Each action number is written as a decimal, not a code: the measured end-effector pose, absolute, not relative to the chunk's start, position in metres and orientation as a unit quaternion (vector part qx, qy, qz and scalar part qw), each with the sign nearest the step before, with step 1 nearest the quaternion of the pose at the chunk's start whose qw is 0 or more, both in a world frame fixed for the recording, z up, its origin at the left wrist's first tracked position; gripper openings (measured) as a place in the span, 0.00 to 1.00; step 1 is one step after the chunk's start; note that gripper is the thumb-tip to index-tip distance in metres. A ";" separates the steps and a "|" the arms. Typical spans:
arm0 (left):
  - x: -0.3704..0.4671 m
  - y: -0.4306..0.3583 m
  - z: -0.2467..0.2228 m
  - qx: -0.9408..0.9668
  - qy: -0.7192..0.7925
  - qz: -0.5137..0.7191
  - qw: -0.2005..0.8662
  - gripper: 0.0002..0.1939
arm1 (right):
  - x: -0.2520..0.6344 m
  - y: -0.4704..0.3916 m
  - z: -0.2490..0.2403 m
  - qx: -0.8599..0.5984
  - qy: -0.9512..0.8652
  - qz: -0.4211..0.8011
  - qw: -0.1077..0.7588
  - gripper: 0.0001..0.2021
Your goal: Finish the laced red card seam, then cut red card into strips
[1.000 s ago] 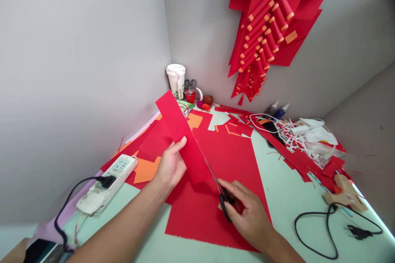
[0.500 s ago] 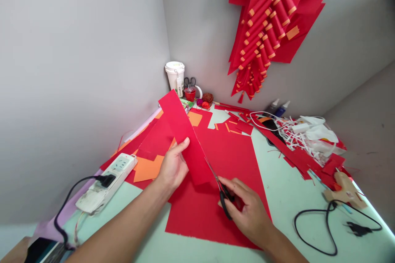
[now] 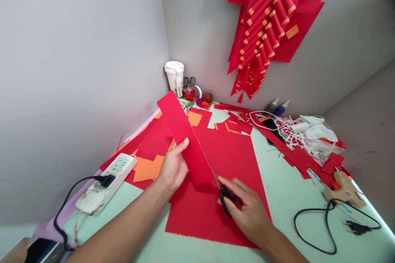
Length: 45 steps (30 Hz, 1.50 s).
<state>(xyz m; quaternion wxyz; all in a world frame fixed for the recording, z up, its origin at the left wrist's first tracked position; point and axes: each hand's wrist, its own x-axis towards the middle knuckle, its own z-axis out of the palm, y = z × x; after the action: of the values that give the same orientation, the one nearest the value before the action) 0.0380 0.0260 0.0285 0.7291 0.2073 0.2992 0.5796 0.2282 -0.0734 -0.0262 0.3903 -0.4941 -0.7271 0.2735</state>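
Plain grey walls [image 3: 83, 49] meet in a corner behind the pale green desk [image 3: 277, 197]; the right wall [image 3: 370, 131] looks more dark.

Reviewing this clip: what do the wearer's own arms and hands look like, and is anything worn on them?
The left hand and right hand are both bare, without gloves. No sleeve, watch or bracelet shows on the left forearm or right forearm. No ring is visible, though some fingers are hidden.

A person's left hand [image 3: 173, 166] and right hand [image 3: 249, 211], both bare.
The left forearm [image 3: 131, 220], tapering to the wrist [image 3: 162, 185], is uncovered; the shorter visible stretch of right forearm [image 3: 282, 241] is likewise bare.
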 end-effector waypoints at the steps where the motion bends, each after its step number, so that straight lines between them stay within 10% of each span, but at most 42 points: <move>1: 0.038 0.026 0.029 0.208 0.300 0.579 0.729 0.13 | 0.228 -0.073 -0.026 -0.494 -0.727 0.274 0.390 0.22; 45: 0.046 0.016 0.025 0.205 0.318 0.549 0.746 0.15 | 0.226 -0.073 -0.020 -0.518 -0.709 0.280 0.388 0.22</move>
<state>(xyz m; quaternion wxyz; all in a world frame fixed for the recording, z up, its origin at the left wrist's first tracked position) 0.0456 0.0164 0.0250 0.7458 0.2046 0.3177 0.5486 0.2257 -0.0727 -0.0203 0.3885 -0.5177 -0.7089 0.2803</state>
